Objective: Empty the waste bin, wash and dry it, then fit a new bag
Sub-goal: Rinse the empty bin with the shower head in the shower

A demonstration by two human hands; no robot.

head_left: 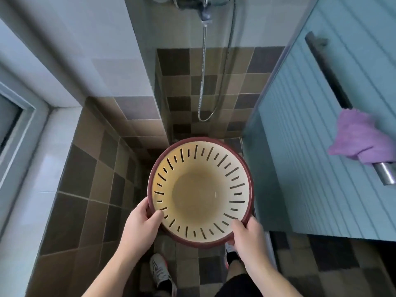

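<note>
I look straight down into a round waste bin [200,189], cream inside with dark slots around its wall and a dark red rim. It is upright, held in the air, and has no bag or rubbish in it; its bottom looks stained brown. My left hand [142,224] grips the rim at the lower left, thumb inside. My right hand [246,234] grips the rim at the lower right, thumb inside too.
A shower mixer [192,3] with a looping metal hose [202,86] hangs on the tiled wall ahead. A ribbed glass door [310,146] stands at right, with a purple cloth [362,138] draped on its metal handle [385,173]. Brown checkered tiles cover the floor; my shoes [160,273] are below.
</note>
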